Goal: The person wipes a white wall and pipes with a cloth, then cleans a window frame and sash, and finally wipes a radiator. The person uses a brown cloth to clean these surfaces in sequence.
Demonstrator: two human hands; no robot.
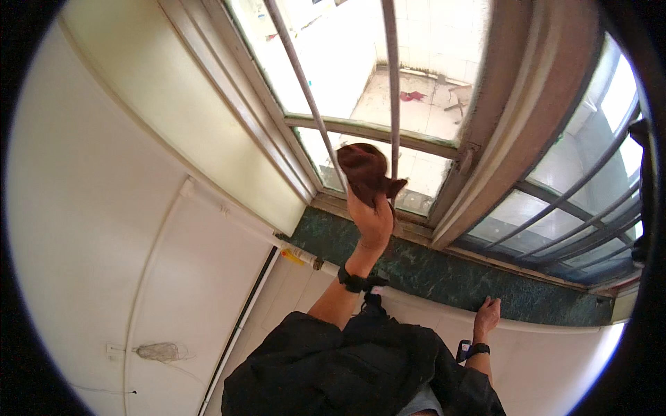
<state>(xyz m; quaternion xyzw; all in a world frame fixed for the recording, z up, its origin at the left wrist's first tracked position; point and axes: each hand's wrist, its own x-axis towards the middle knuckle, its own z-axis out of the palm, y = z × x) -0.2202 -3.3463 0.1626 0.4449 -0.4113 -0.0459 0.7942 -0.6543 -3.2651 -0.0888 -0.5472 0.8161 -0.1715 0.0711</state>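
A dark reddish-brown cloth (pixel 364 164) is bunched in my left hand (pixel 372 221), which is raised in front of the lower window pane (pixel 421 171). The cloth lies between two vertical metal bars (pixel 394 104) and covers most of my fingers. Lower and to the right, my right hand (pixel 487 314) rests at the front edge of the dark green marbled windowsill (pixel 432 270). Its fingers look curled, but whether they grip the edge is unclear. Both wrists wear dark bands, and a small device hangs by the right one.
A wooden window frame (pixel 484 114) stands ahead, with another barred window (pixel 556 208) at the right. White pipe (pixel 330 269) with a yellow-handled valve (pixel 292 256) runs below the sill. A cable (pixel 151 260) crosses the white wall (pixel 88 208) at the left.
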